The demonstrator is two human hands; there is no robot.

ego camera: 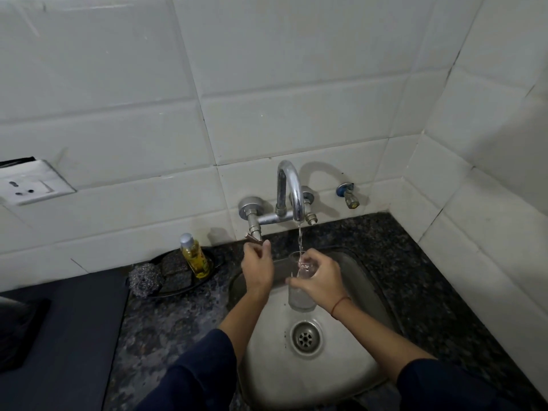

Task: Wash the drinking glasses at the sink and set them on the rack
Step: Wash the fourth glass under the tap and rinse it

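Note:
A clear drinking glass (301, 298) stands upright over the steel sink (272, 363), right under the chrome tap's spout (292, 191). A thin stream of water (300, 240) runs from the spout into the glass. My right hand (318, 281) grips the glass around its upper half. My left hand (257, 266) reaches up to the small tap handle (253, 238) at the left valve, fingertips closed on it. No rack is in view.
A black tray (218, 264) on the granite counter left of the sink holds a yellow soap bottle (194, 256), dark scrub pads (175, 272) and a steel scourer (145, 280). A second small wall valve (347, 194) sits to the right. Tiled walls close the back and right.

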